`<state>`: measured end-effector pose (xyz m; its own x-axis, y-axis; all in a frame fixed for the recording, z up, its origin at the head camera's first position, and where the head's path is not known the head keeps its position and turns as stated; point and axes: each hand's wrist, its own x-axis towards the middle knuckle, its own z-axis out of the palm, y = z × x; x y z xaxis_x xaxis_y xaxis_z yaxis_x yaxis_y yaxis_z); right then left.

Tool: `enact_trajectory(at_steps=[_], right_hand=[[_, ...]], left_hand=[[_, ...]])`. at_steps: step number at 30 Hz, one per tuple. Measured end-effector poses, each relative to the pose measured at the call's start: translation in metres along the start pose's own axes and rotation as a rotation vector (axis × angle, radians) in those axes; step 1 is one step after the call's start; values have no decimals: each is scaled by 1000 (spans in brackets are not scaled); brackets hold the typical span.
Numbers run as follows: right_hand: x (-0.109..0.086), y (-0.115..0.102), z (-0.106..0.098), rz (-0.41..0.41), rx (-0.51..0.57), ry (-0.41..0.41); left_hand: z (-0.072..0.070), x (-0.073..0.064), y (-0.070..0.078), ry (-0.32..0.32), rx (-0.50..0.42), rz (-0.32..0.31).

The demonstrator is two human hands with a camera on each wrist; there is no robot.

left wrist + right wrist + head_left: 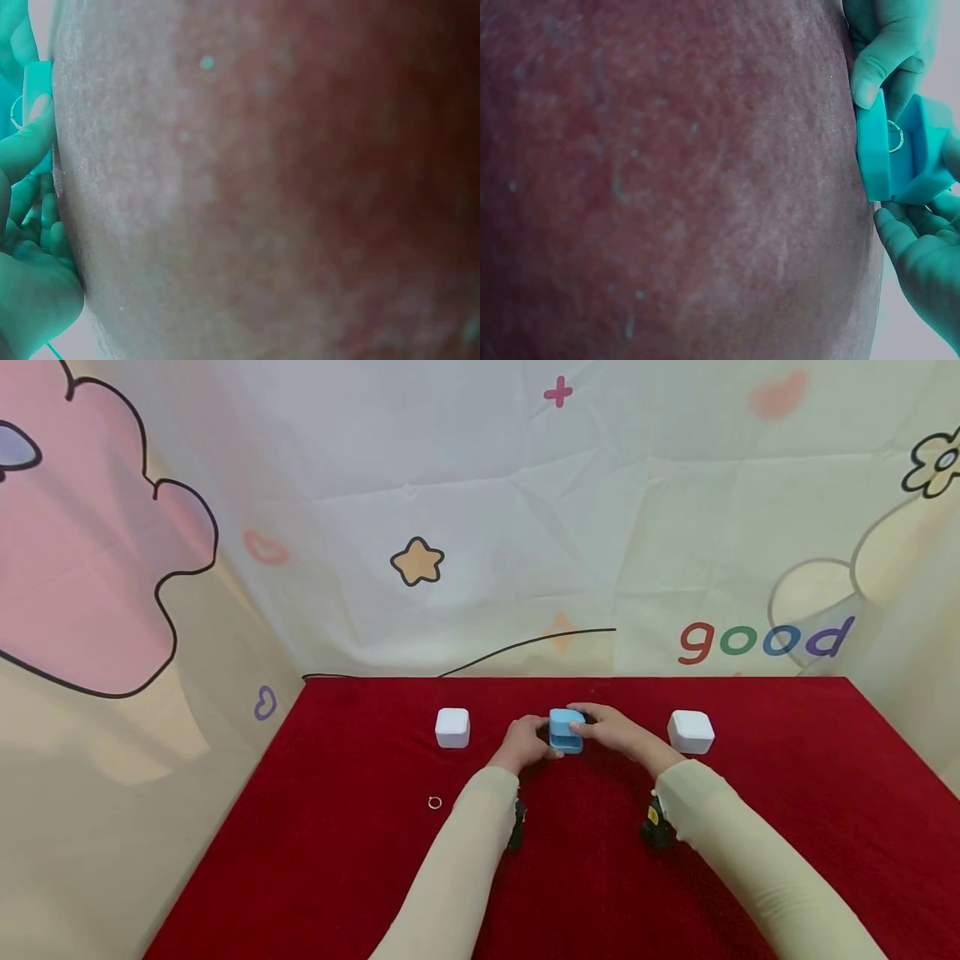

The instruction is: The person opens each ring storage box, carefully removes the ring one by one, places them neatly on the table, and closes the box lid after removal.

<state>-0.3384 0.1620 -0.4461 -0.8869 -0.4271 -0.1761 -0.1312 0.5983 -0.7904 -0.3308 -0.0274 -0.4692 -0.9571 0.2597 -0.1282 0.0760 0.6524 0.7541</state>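
Observation:
A small light-blue ring box (pixel 565 718) sits at the far middle of the red cloth, its lid partly raised. My left hand (pixel 522 743) grips the lower half from the left, thumb at the front. On the other side my right hand (pixel 611 729) pinches the lid, thumb in front and fingers behind. Inside the gap between the halves, a thin ring (pixel 896 137) stands up from the base in the right wrist view. Much of the left wrist view is cloth; the box (pixel 37 79) and left thumb show only at its edge.
One white box (pixel 453 728) stands left of the hands, another white box (pixel 691 732) to the right, near the right forearm. A small ring-shaped object (pixel 435 802) lies on the red cloth (pixel 337 860) left of the left forearm. A printed curtain (pixel 487 527) hangs behind.

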Motion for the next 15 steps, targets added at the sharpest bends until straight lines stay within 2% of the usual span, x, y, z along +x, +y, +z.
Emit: enact_trajectory(at_steps=[10, 15], right_hand=[[2, 0, -2, -2, 4, -8], [3, 0, -3, -4, 40, -14]], left_hand=[[0, -1, 0, -10, -18, -10], [0, 0, 0, -4, -29, -6]])
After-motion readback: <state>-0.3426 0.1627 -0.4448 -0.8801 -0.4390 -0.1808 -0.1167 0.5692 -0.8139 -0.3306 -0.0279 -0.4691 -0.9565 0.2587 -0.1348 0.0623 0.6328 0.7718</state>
